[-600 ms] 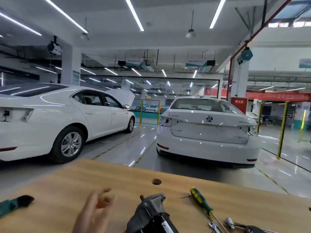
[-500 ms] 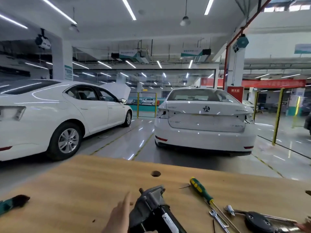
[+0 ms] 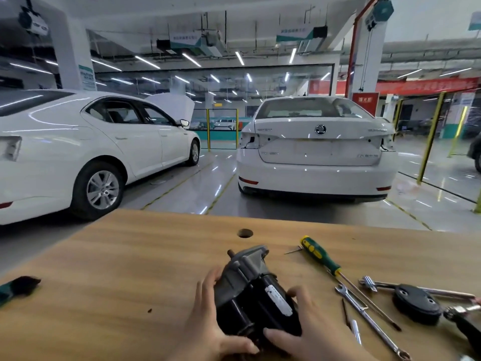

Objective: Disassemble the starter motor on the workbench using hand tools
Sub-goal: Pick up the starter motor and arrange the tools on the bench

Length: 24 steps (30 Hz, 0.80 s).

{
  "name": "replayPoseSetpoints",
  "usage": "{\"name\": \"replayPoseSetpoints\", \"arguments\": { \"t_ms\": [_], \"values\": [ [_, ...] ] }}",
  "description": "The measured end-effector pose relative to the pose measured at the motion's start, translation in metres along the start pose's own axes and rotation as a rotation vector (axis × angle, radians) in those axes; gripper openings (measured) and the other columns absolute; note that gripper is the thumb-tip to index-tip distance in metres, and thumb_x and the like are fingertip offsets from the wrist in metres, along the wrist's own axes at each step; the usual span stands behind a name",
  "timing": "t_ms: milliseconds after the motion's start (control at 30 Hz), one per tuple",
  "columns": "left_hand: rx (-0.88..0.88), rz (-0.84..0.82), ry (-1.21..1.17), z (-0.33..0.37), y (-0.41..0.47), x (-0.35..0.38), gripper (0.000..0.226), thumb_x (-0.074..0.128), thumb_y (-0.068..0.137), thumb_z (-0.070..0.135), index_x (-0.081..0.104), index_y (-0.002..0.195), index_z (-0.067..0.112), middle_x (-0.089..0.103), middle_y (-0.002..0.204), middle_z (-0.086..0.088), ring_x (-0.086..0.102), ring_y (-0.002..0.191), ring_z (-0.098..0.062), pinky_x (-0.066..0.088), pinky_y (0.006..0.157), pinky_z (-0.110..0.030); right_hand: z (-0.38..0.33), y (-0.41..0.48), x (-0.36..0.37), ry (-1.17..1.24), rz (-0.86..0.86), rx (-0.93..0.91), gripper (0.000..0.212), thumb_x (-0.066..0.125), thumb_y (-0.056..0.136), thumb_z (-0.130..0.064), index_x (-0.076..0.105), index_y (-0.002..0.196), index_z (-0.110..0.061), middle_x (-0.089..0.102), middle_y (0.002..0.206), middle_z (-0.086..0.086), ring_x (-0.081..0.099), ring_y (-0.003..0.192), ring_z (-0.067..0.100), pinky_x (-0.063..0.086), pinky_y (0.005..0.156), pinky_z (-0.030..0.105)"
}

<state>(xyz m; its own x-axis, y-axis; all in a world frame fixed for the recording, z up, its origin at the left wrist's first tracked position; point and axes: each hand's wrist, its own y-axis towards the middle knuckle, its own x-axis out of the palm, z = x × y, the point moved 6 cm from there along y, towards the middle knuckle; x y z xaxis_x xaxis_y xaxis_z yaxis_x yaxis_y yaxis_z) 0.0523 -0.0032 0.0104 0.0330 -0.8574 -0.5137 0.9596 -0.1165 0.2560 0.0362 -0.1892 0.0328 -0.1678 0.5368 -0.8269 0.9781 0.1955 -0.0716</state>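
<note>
The starter motor [image 3: 253, 290], black body with a grey cast nose pointing away from me, lies on the wooden workbench [image 3: 130, 269] near its front edge. My left hand [image 3: 208, 321] grips its left side, thumb across the near end. My right hand [image 3: 304, 332] holds its right side, fingers curled over the black body. A green-and-yellow screwdriver [image 3: 321, 256] lies just right of the motor. A combination wrench [image 3: 369, 319] lies beyond it.
A black round part [image 3: 415, 303] and a metal tool [image 3: 416, 289] lie at the right edge. A green-handled brush [image 3: 18, 286] sits far left. A round hole [image 3: 245, 233] is in the bench. Two white cars [image 3: 315, 155] stand beyond the bench.
The view has tilted down. My left hand moved from the air onto the motor's left side, and my right hand came into view and took hold of its right side.
</note>
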Motion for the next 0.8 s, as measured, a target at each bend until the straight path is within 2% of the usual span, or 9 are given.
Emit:
{"name": "replayPoseSetpoints", "arguments": {
  "t_ms": [100, 233, 367, 433, 500, 600, 667, 733, 800],
  "values": [
    [0.018, 0.105, -0.009, 0.001, 0.013, 0.004, 0.122, 0.072, 0.022, 0.079, 0.002, 0.120, 0.064, 0.022, 0.122, 0.022, 0.031, 0.119, 0.002, 0.033, 0.102, -0.025, 0.003, 0.017, -0.008, -0.006, 0.070, 0.050, 0.065, 0.056, 0.073, -0.067, 0.025, 0.120, -0.035, 0.047, 0.125, -0.005, 0.050, 0.104, 0.013, 0.040, 0.076, 0.028],
    [-0.073, 0.148, -0.017, -0.006, 0.041, 0.009, 0.133, 0.078, 0.039, 0.062, 0.004, 0.144, 0.030, 0.021, 0.139, -0.002, 0.033, 0.130, -0.018, 0.033, 0.107, -0.034, 0.006, 0.025, -0.018, -0.006, 0.219, 0.041, 0.073, 0.051, 0.079, -0.066, 0.023, 0.136, -0.030, 0.042, 0.136, -0.004, 0.046, 0.120, 0.017, 0.040, 0.086, 0.030],
    [-0.187, 0.002, -0.320, -0.016, 0.066, 0.023, 0.136, 0.057, 0.035, 0.091, 0.002, 0.146, 0.033, 0.021, 0.148, 0.002, 0.024, 0.136, -0.016, 0.023, 0.113, -0.038, 0.030, 0.015, -0.023, -0.079, 0.164, 0.061, 0.077, 0.046, 0.080, -0.067, 0.018, 0.142, -0.032, 0.033, 0.140, -0.003, 0.035, 0.129, 0.017, 0.035, 0.099, 0.031],
    [-0.283, 0.082, -0.533, -0.026, 0.076, 0.024, 0.113, 0.058, 0.055, 0.084, 0.016, 0.145, 0.031, 0.031, 0.144, 0.005, 0.030, 0.128, -0.013, 0.025, 0.107, -0.035, 0.045, 0.007, -0.036, -0.132, 0.161, 0.084, 0.070, 0.045, 0.082, -0.066, 0.026, 0.139, -0.032, 0.033, 0.140, -0.006, 0.033, 0.129, 0.015, 0.034, 0.099, 0.030],
    [-0.342, 0.171, -0.608, -0.037, 0.082, 0.026, 0.085, 0.065, 0.073, 0.059, 0.025, 0.142, 0.027, 0.039, 0.141, 0.000, 0.040, 0.120, -0.018, 0.033, 0.101, -0.037, 0.061, 0.000, -0.053, -0.126, 0.181, 0.117, 0.059, 0.045, 0.084, -0.063, 0.038, 0.133, -0.031, 0.040, 0.131, -0.009, 0.039, 0.121, 0.011, 0.036, 0.095, 0.027],
    [-0.335, 0.164, -0.577, -0.038, 0.084, 0.032, 0.082, 0.071, 0.075, 0.040, 0.024, 0.141, 0.026, 0.046, 0.130, -0.001, 0.049, 0.113, -0.020, 0.041, 0.095, -0.035, 0.073, 0.002, -0.069, -0.018, 0.252, 0.139, 0.046, 0.049, 0.087, -0.055, 0.049, 0.123, -0.027, 0.048, 0.108, -0.012, 0.046, 0.098, 0.005, 0.038, 0.079, 0.020],
    [-0.322, 0.147, -0.555, -0.035, 0.082, 0.032, 0.082, 0.071, 0.077, 0.036, 0.023, 0.142, 0.024, 0.046, 0.123, 0.001, 0.051, 0.110, -0.019, 0.042, 0.093, -0.034, 0.063, 0.011, -0.065, 0.086, 0.269, 0.101, 0.044, 0.052, 0.086, -0.052, 0.054, 0.120, -0.023, 0.055, 0.106, -0.011, 0.049, 0.092, 0.003, 0.038, 0.072, 0.016],
    [-0.334, 0.196, -0.451, -0.034, 0.078, 0.029, 0.079, 0.070, 0.079, 0.040, 0.025, 0.141, 0.021, 0.048, 0.123, -0.001, 0.050, 0.108, -0.020, 0.042, 0.095, -0.036, 0.045, 0.027, -0.053, 0.205, 0.258, 0.050, 0.049, 0.054, 0.084, -0.052, 0.055, 0.121, -0.019, 0.057, 0.107, -0.009, 0.052, 0.091, 0.003, 0.041, 0.070, 0.015],
    [-0.369, 0.287, -0.225, -0.032, 0.072, 0.026, 0.076, 0.067, 0.078, 0.051, 0.033, 0.137, 0.017, 0.052, 0.120, -0.003, 0.052, 0.105, -0.021, 0.042, 0.086, -0.033, 0.029, 0.045, -0.041, 0.269, 0.222, 0.057, 0.061, 0.059, 0.078, -0.056, 0.048, 0.125, -0.018, 0.054, 0.111, -0.007, 0.053, 0.096, 0.008, 0.046, 0.075, 0.021]
  ]
}}
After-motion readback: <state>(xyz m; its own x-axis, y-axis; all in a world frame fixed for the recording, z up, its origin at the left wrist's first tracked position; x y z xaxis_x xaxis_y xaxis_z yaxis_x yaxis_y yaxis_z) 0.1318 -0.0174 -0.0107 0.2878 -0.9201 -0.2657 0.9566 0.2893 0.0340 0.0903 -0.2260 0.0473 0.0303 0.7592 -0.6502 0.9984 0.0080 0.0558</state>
